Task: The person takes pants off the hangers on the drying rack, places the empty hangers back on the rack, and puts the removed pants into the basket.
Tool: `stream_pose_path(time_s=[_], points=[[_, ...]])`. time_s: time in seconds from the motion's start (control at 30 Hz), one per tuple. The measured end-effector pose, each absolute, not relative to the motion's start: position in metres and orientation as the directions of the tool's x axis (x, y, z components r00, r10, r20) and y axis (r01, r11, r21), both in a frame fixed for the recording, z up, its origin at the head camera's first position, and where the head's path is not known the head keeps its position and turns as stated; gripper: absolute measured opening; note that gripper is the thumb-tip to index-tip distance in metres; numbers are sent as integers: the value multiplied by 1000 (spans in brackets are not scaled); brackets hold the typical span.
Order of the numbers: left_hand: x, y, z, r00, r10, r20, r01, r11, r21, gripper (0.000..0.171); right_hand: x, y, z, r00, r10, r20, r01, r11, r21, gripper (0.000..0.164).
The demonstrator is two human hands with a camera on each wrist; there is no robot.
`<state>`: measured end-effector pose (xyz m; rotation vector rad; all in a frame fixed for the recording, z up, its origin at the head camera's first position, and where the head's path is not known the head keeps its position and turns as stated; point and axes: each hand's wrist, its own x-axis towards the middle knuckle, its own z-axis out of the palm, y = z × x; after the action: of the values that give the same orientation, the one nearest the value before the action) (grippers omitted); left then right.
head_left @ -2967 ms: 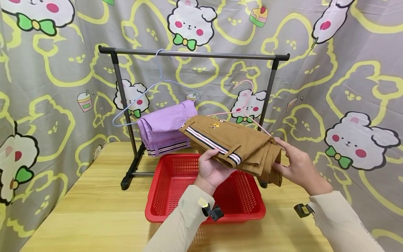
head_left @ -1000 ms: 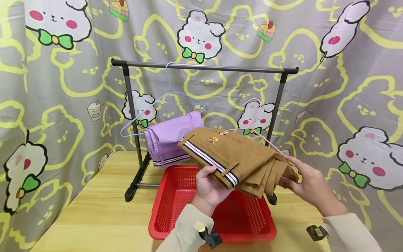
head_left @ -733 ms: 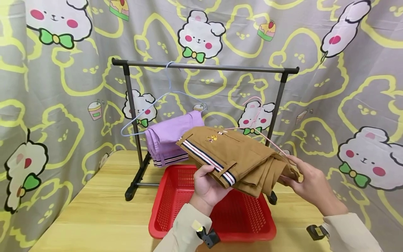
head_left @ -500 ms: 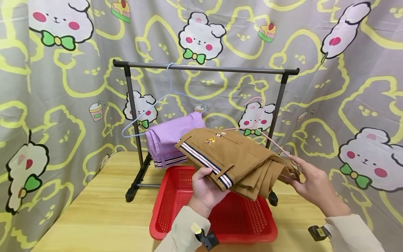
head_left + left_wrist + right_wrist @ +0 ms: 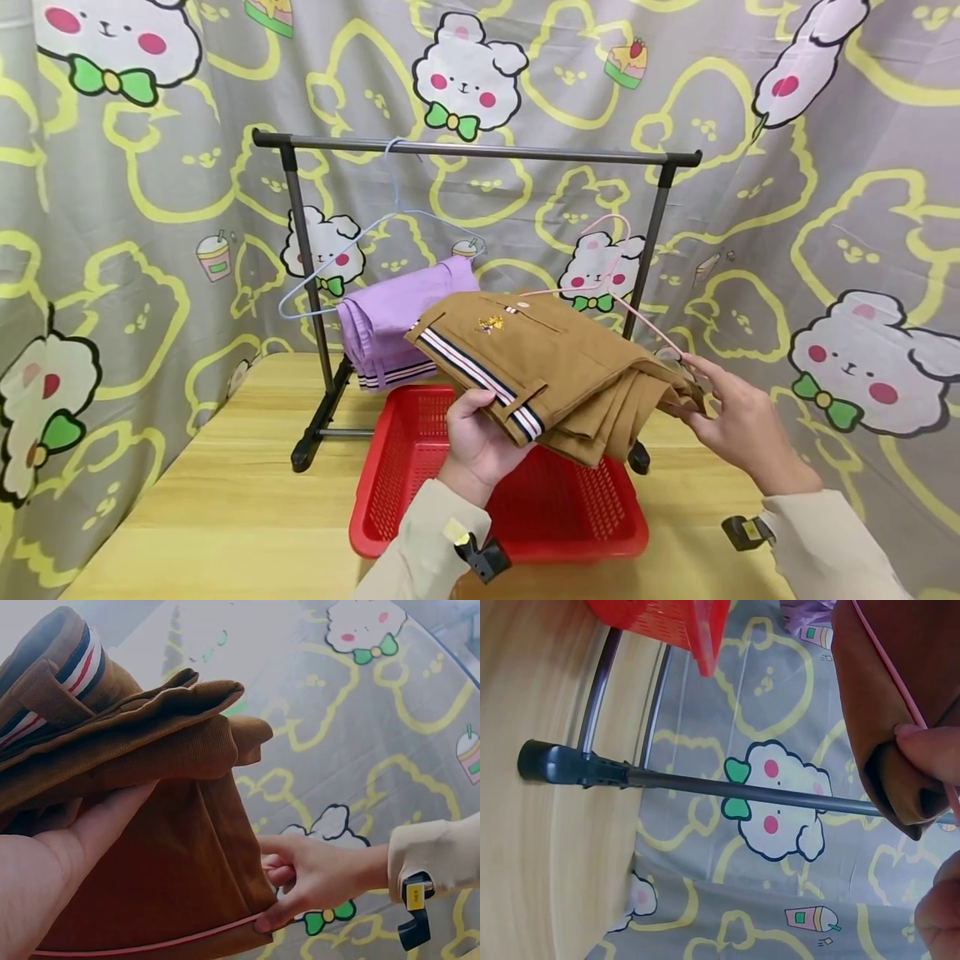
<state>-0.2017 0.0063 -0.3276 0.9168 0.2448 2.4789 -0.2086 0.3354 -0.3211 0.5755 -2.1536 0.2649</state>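
Brown trousers point(image 5: 555, 342) with a striped waistband are folded over a pink hanger point(image 5: 611, 287), held above a red basket. My left hand point(image 5: 483, 442) grips the waistband end, thumb on top and fingers hidden beneath. At the other end, my right hand point(image 5: 738, 417) pinches the cloth and the hanger's bar together. In the left wrist view, the pink bar runs along the lower fold of the trousers point(image 5: 172, 855) to the right hand's fingertips point(image 5: 270, 921). The right wrist view shows the thumb point(image 5: 934, 750) on the fabric beside the pink bar.
A dark metal rack point(image 5: 480, 150) stands behind on the wooden table point(image 5: 225, 500). Folded purple trousers point(image 5: 408, 304) hang from it on a blue hanger point(image 5: 393, 212). The red basket point(image 5: 498, 550) sits in front, below my hands. A patterned curtain point(image 5: 750, 250) surrounds the table.
The waistband end has shifted left with my left hand, while my right hand has moved slightly right along the cloth. More of the trousers spreads between the hands. The head view has tilted a little.
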Motion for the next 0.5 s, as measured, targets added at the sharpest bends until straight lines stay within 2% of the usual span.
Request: stream_pose_path(time_s=[0.23,0.43,0.5], points=[[-203,3,-327,-695,484,532,-353,-874,334,32,-209,338,-322,-519,-311,796,-496,868,16,74],[-203,0,-327,-677,466,570,-348,-885,309,28,-209,340,-323,-518,-319,793,-504,863,18,69],[-202,0,-327,-673,462,578,-344,-887,309,29,-209,339,-324,-518,-321,793,-504,864,21,73]])
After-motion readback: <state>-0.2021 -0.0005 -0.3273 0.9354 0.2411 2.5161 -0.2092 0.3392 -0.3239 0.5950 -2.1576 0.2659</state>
